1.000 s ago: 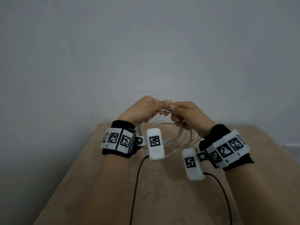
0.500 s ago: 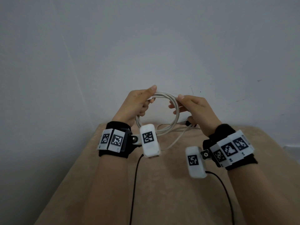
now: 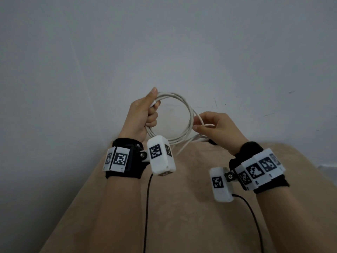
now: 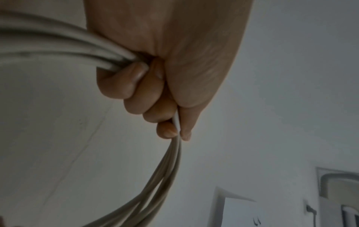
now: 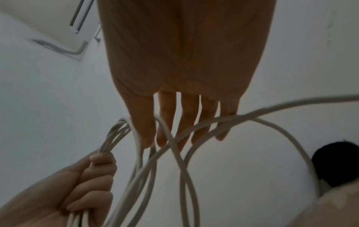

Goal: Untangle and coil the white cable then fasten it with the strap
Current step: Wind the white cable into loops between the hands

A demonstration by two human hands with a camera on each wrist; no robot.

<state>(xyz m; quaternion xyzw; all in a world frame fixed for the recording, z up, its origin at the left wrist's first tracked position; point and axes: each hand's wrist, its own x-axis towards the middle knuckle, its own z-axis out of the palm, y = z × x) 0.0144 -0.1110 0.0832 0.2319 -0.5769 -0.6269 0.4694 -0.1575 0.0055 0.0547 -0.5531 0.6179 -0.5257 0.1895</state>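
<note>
The white cable [image 3: 190, 114] is wound into a round coil of several loops, held upright above the table's far edge. My left hand [image 3: 145, 115] grips the coil's left side in a fist, with the loops running through the curled fingers [image 4: 136, 86]. My right hand [image 3: 197, 124] is at the coil's right side. Its thumb and index finger lightly pinch a loose strand [image 5: 165, 127] that passes between them, and other strands cross its nearly straight fingers. A small black piece [image 3: 212, 142] lies under the right hand at the cable's end [image 5: 338, 162]; what it is I cannot tell.
A beige table [image 3: 182, 207] stretches from me to a plain grey wall [image 3: 182, 42] straight ahead. Black leads [image 3: 147, 207] hang from both wrist cameras over the tabletop. A loose cable tail [image 3: 182, 150] droops onto the table's far edge.
Both hands rose and drew apart. The coil came up off the table and opened into an upright ring, and the right hand moved right along a loose strand.
</note>
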